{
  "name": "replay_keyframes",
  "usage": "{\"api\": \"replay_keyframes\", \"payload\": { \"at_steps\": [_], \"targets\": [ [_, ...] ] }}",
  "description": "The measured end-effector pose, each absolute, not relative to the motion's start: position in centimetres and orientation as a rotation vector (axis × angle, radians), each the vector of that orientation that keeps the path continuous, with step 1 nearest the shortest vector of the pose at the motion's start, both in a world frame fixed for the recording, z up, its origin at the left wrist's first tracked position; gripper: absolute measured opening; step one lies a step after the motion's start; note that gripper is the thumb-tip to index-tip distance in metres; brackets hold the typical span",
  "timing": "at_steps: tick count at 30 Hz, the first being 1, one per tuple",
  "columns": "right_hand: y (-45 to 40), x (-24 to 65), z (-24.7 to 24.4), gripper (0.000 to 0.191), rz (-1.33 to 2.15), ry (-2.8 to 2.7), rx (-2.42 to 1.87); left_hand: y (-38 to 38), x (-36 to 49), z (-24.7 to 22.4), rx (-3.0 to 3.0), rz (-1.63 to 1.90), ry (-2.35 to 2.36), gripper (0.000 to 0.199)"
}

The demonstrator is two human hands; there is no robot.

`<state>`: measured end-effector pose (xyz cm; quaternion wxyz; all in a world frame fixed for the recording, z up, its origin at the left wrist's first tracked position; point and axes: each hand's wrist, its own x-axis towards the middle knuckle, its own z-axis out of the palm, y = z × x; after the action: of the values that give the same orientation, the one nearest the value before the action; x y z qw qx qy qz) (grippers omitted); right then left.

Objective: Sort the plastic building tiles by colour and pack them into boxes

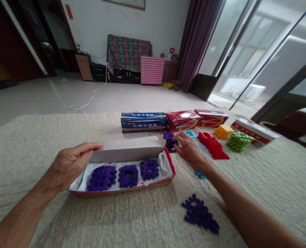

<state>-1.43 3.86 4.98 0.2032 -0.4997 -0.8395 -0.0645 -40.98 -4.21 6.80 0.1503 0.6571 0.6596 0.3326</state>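
My left hand grips the left end of a long open cardboard box, its fingers closed at the raised flap. White lining covers the inside of the box. On the lining lie purple interlocking tiles in three groups: a left pile, a middle one and a right one. Just past the box's right end, my right hand pinches a small stack of purple tiles, which the fingertips partly cover. Nearer me, more purple tiles lie loose on the quilted cover.
Behind the box stand a blue box, two red boxes and a white-and-red box. Light blue, red, yellow and green tiles sit around my right forearm. A quilted cover spreads underneath.
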Motion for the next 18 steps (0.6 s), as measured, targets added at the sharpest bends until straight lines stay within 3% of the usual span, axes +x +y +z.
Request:
{"api": "replay_keyframes", "payload": {
  "at_steps": [4,12,18],
  "targets": [
    [4.0,-0.6,5.2,0.012,-0.032,-2.309,-1.365,-4.1,-41.1,6.6,1.874,0.947,1.907,0.042],
    [4.2,1.0,5.7,0.017,0.825,-2.309,-1.406,-4.0,-41.3,6.4,1.821,0.918,1.916,0.041],
    [2.9,-0.2,6.3,0.021,0.593,-2.437,-1.634,-4.0,-41.2,6.5,1.835,0.936,1.894,0.042]
  ]
}}
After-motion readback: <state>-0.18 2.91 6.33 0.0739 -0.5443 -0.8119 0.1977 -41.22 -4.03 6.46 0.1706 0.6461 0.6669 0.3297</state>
